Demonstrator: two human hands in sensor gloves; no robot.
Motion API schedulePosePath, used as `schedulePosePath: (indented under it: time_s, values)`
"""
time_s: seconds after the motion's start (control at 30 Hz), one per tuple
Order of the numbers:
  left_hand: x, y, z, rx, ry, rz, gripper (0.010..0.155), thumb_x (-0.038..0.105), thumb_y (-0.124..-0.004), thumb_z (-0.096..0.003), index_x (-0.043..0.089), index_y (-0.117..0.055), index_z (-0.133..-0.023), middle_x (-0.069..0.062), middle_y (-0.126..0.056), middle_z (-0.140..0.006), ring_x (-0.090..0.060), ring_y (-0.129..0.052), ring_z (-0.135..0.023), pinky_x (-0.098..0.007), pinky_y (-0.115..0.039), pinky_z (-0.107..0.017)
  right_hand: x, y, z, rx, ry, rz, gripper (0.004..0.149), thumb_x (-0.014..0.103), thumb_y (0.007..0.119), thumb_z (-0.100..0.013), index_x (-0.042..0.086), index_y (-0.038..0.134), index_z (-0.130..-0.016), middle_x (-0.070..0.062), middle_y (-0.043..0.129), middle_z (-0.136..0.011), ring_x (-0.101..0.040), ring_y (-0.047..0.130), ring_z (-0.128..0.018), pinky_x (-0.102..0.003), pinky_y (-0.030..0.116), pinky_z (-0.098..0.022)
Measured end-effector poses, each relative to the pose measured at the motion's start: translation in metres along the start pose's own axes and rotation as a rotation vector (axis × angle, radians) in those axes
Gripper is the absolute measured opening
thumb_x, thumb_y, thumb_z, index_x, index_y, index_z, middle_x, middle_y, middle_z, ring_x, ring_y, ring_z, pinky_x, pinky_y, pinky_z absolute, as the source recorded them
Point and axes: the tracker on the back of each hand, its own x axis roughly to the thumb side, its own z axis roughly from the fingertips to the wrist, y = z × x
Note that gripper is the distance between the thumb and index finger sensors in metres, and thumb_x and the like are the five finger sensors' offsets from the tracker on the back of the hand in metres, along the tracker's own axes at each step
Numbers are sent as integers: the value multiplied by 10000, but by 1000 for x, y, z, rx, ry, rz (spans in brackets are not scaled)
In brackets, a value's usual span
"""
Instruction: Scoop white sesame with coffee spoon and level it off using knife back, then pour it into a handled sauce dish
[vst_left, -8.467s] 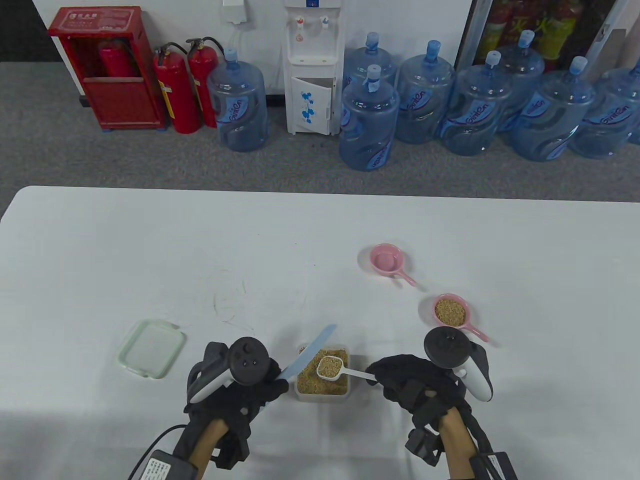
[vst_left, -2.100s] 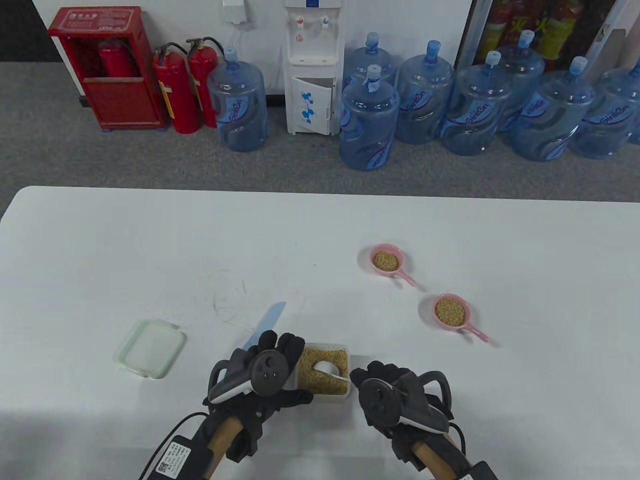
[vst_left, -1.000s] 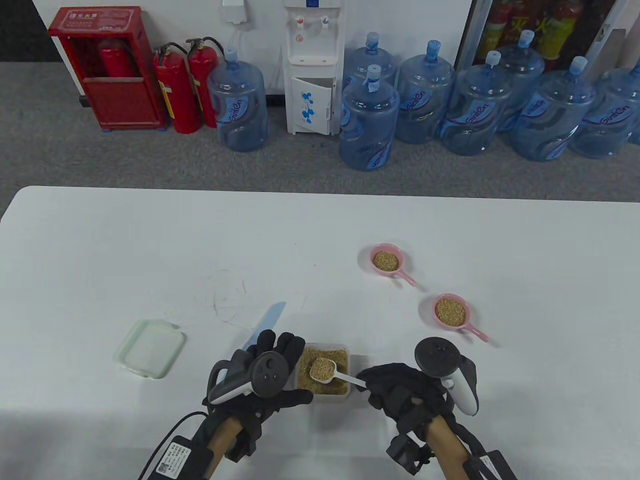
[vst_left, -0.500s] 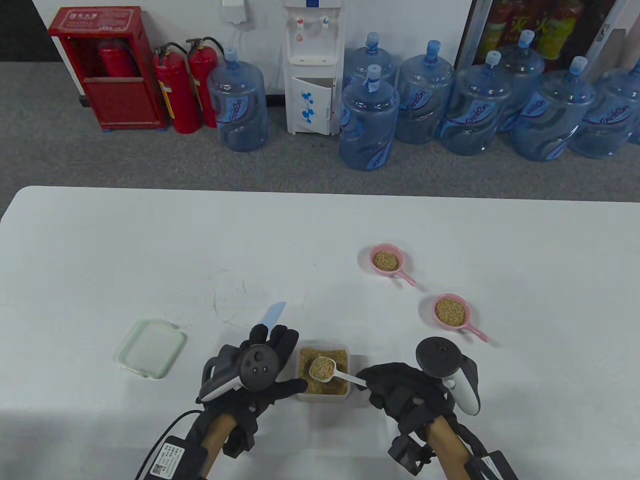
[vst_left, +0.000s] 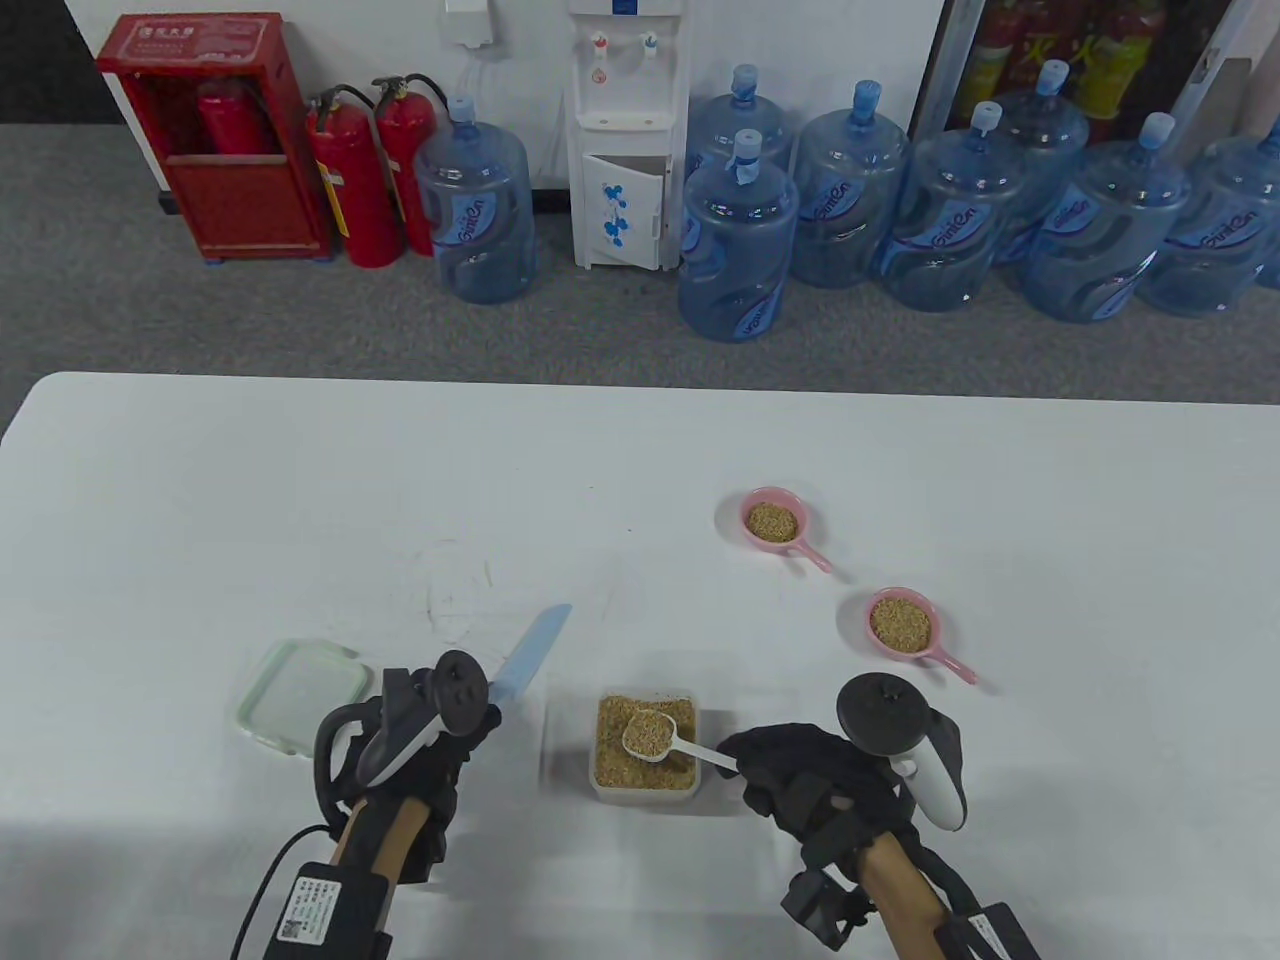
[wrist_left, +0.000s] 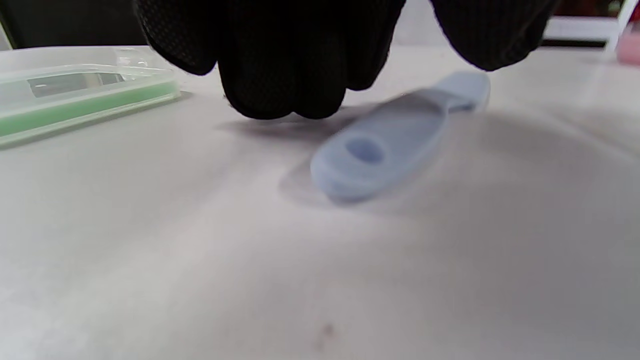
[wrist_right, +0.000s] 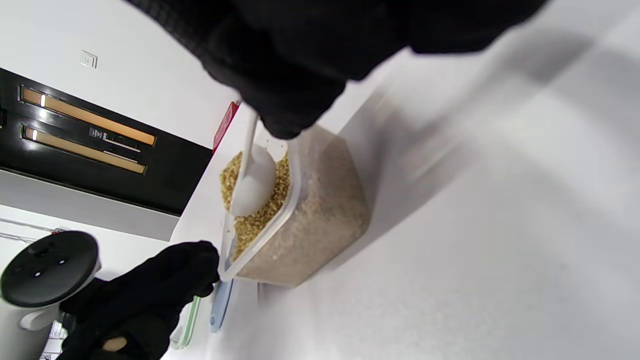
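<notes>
My right hand (vst_left: 775, 765) pinches the handle of a white coffee spoon (vst_left: 650, 735), whose bowl is heaped with sesame and hovers over the clear sesame container (vst_left: 645, 790). In the right wrist view the spoon (wrist_right: 255, 182) shows from beneath, above the container (wrist_right: 310, 225). A light blue knife (vst_left: 532, 648) lies flat on the table left of the container. My left hand (vst_left: 445, 740) hangs over its handle (wrist_left: 380, 145); the fingers (wrist_left: 280, 75) reach down beside the handle without holding it. Two pink handled sauce dishes (vst_left: 772, 521) (vst_left: 900, 622) hold sesame at the right.
The container's green-rimmed lid (vst_left: 300, 695) lies on the table left of my left hand, and shows again in the left wrist view (wrist_left: 75, 95). Water bottles, a dispenser and fire extinguishers stand on the floor beyond the table's far edge.
My left hand has let go of the container's side and moved left to the knife handle. The right hand scooped sesame and keeps the heaped spoon over the container.
</notes>
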Motion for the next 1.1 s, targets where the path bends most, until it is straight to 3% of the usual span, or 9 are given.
schedulePosePath:
  time_s: [0.2, 0.5, 0.67, 0.87, 0.97, 1.1]
  values:
    - [18, -3, -2, 27, 17, -166, 547, 498, -782, -522, 223, -768, -995, -4, -867, -900, -256, -934, -801, -542, -693, -728, 0, -2, 0, -7, -4, 11, 438, 276, 686, -597, 83, 840, -958, -35, 969, -520, -56, 881, -239, -325, 843, -222]
    - [11, -2, -5, -74, -21, -6, 489, 475, -807, -526, 183, -790, -918, -20, -894, -775, -234, -955, -670, -545, -718, -692, 2, -2, 2, -10, -16, 11, 440, 277, 685, -598, 82, 838, -961, -35, 967, -521, -57, 879, -241, -326, 842, -225]
    - [11, 12, 4, 5, -41, 63, 466, 463, -812, -531, 188, -810, -907, -22, -903, -756, -227, -956, -660, -542, -722, -688, 2, -3, 2, -12, -20, 11, 438, 276, 684, -599, 85, 839, -961, -36, 967, -521, -57, 879, -242, -327, 842, -225]
    - [22, 40, 39, 146, -235, 250, 445, 472, -807, -534, 208, -808, -893, -7, -911, -726, -200, -967, -627, -523, -738, -679, 2, -4, 3, -16, -25, 14, 438, 276, 684, -599, 85, 837, -963, -37, 966, -523, -58, 879, -242, -327, 841, -226]
    - [37, 47, 59, 146, -358, 350, 445, 473, -801, -539, 205, -815, -894, -3, -921, -715, -199, -974, -616, -518, -744, -676, 3, -4, 3, -15, -25, 17, 438, 276, 684, -600, 85, 835, -964, -37, 965, -523, -58, 879, -243, -328, 841, -226]
    - [58, 46, 72, 57, -492, 411, 444, 478, -801, -540, 206, -819, -891, 2, -926, -707, -194, -979, -609, -512, -746, -678, 3, -4, 3, -16, -25, 19, 440, 276, 684, -600, 82, 837, -964, -37, 966, -522, -59, 879, -242, -328, 841, -226]
